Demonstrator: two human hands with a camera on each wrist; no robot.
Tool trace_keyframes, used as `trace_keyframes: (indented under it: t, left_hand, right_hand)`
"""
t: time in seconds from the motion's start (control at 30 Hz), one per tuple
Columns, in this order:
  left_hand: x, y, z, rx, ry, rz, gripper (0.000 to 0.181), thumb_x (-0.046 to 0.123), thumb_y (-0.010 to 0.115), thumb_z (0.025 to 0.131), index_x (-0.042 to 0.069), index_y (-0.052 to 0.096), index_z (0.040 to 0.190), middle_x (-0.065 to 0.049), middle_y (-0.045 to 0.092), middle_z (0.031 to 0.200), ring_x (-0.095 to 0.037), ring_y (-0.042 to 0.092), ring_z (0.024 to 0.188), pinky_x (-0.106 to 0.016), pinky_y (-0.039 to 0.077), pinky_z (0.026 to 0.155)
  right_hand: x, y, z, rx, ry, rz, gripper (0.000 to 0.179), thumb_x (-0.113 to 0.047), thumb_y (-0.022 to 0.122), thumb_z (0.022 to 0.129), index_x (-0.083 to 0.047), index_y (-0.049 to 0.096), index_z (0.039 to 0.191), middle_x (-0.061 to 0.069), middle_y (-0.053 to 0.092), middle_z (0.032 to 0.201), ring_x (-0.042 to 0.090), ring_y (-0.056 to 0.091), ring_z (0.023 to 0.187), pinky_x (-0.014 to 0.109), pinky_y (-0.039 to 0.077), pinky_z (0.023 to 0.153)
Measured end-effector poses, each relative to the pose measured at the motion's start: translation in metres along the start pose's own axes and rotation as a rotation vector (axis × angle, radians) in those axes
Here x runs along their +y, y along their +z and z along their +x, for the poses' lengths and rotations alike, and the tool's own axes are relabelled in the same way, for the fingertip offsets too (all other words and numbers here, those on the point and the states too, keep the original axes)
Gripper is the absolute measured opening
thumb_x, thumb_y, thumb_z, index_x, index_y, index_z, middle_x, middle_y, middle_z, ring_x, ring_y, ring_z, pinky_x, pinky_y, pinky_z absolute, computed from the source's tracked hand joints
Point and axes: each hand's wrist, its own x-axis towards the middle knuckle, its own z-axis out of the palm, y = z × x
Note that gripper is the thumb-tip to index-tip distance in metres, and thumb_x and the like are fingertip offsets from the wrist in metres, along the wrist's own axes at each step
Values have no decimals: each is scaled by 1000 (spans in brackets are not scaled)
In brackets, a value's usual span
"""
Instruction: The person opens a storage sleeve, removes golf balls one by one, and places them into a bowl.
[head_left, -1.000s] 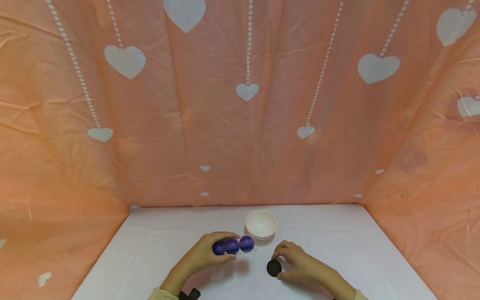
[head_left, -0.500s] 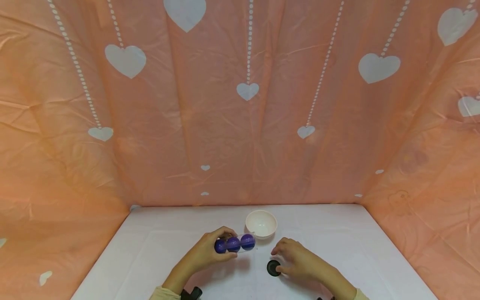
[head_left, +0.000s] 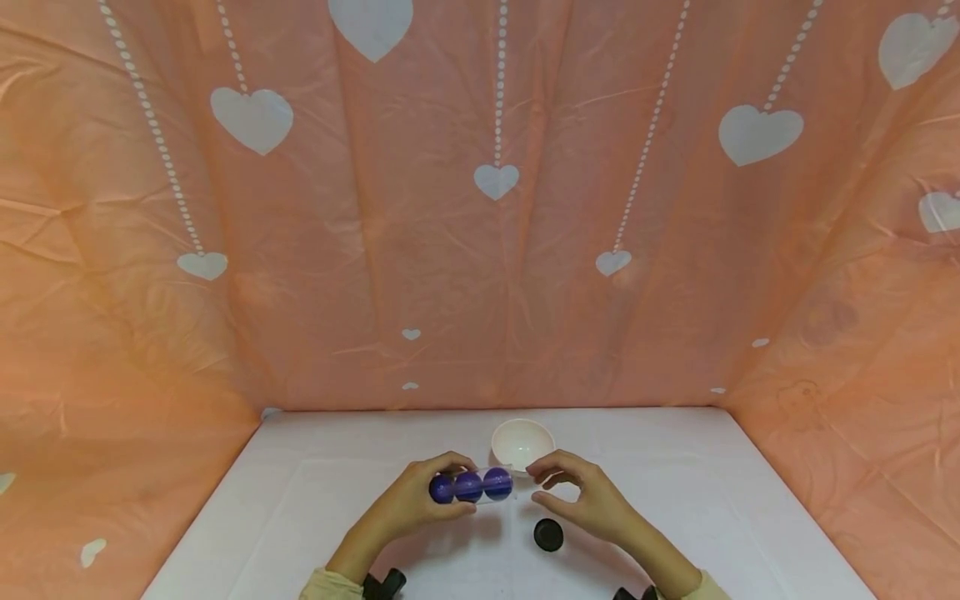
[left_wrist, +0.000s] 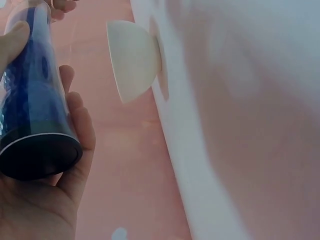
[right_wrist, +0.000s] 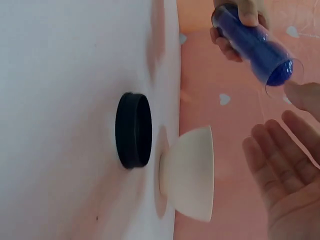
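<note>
In the head view my left hand [head_left: 405,504] grips a clear plastic tube [right_wrist: 250,42] lying nearly level, thumb on the near side and fingers on the far side. Three blue-purple balls [head_left: 498,483] sit in a row inside it. A black cap [left_wrist: 42,157] covers the tube's left end, while the right end is uncovered. My right hand [head_left: 596,504] is raised beside that uncovered end, fingers spread and holding nothing. Below this hand a round black lid [head_left: 548,535] lies on the white table, its hollow side facing up.
Just behind the tube's uncovered end stands a white bowl [right_wrist: 187,175] on the table [head_left: 330,467]. An orange curtain [head_left: 450,275] printed with white hearts encloses the back and sides. Dark wrist-camera parts [head_left: 384,583] show below the left forearm.
My right hand let go of the black lid, leaving it on the table, and rose up and left toward the tube. The left hand shifted slightly right with the tube.
</note>
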Motion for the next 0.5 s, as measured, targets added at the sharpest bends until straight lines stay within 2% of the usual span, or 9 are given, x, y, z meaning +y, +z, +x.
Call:
trace_keyframes:
  t: [0.1,0.23,0.5]
  left_hand:
    - [1,0,0,1,-9,9,45,34,92,87,28,70,125,8,75,103,-5,67,92,-29,55,84]
    - [5,0,1,1,-21,20,45,29,93,86,28,71,125,8,75,103,-5,66,91,-29,55,84]
    - [8,-3,3,1,-14,40,46,34,93,86,27,71,126,9,75,104,-6,67,92,-30,55,85]
  right_hand:
    - [-2,4,2,2,28,41,33,-2,83,93,-1,71,124,6,73,117,36,72,104,37,62,90]
    - [-4,8,5,0,18,51,33,-2,81,95,1,69,125,16,73,118,37,73,103,38,62,92]
    - [-6,15,9,13,2,96,33,1,79,95,1,68,127,18,73,121,30,75,102,39,62,91]
